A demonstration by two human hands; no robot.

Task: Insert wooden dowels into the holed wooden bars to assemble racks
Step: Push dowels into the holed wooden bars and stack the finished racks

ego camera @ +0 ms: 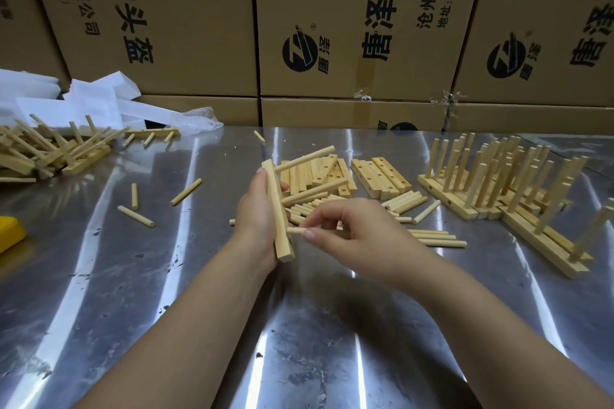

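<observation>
My left hand (257,212) grips a holed wooden bar (278,209) held on edge above the metal table. Two dowels stick out of the bar to the right, an upper dowel (305,159) and a middle dowel (315,191). My right hand (352,236) pinches a third dowel (295,230) between thumb and fingers, its left end at the bar's lower part. Beneath the hands lie loose dowels (403,201) and a stack of holed bars (382,176).
Finished racks (498,183) with upright dowels stand at the right. A heap of racks (50,153) lies at the far left, scattered dowels (136,216) nearby. A yellow object (10,232) sits at the left edge. Cardboard boxes (332,26) wall the back.
</observation>
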